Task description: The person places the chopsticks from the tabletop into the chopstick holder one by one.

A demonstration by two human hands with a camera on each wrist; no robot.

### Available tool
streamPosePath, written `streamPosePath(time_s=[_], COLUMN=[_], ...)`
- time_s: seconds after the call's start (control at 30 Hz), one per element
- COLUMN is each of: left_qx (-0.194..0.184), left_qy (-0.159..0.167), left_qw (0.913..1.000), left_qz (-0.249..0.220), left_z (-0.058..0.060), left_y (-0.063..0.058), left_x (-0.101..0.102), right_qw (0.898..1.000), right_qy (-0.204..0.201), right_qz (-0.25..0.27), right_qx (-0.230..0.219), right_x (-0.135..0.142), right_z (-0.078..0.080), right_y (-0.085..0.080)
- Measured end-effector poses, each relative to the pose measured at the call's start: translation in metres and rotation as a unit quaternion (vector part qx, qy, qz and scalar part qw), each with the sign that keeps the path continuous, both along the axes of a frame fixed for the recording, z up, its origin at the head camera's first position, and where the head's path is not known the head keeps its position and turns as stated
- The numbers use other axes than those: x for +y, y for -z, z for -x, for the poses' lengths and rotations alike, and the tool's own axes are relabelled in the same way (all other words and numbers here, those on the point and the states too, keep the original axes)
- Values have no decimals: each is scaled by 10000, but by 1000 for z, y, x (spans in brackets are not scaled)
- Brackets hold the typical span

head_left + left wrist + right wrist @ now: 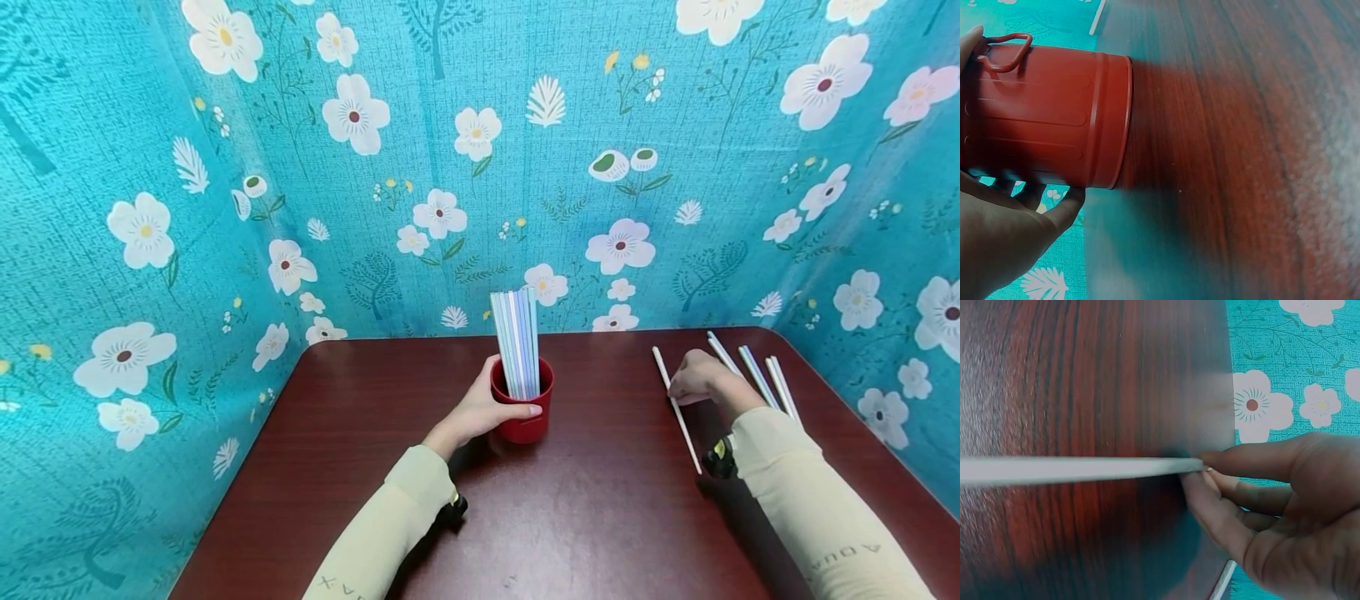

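In the head view my left hand (478,410) grips a small red bucket (523,430) near the table's middle, thumb across its front. A bundle of long, thin sticks (516,343) in pale blue, white and lavender stands in it, leaning slightly left. The left wrist view shows the bucket's ribbed side and a wire handle (1025,53), with fingers (1066,209) against the wall. Over on the right, my right hand (705,377) pinches a white stick (686,435) between thumb and fingers. In the right wrist view this stick (1072,470) runs leftward from the fingertips.
Several more sticks (758,376) lie at the table's right side, beyond and beside my right hand. The dark red wooden table (600,500) ends at a teal cloth (487,208) with flowers, which hangs behind and at both sides.
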State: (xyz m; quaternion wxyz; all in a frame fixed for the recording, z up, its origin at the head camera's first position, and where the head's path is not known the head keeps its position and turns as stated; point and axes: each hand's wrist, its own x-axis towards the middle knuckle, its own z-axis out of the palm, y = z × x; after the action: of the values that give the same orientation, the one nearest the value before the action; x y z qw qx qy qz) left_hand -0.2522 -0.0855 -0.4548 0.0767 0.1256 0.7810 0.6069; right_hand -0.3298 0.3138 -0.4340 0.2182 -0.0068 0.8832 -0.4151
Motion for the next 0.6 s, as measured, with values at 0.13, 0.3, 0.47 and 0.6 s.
streamPosePath(time_s=[0.13,0.3,0.47,0.6], left_qx=[-4,20,26,26], left_qy=[7,16,12,18], left_qw=[10000,10000,10000,10000], left_qz=[-2,10,-8,-9], left_z=[0,1,0,0], left_y=[1,0,0,0], left_x=[0,0,0,0], right_qw=[9992,9970,9923,9880], right_qy=[99,164,165,240], right_qz=[373,707,1110,1383], right_qx=[76,277,527,649], right_x=[0,-3,-11,-19], right_z=[3,5,4,3], right_y=[6,7,3,-2])
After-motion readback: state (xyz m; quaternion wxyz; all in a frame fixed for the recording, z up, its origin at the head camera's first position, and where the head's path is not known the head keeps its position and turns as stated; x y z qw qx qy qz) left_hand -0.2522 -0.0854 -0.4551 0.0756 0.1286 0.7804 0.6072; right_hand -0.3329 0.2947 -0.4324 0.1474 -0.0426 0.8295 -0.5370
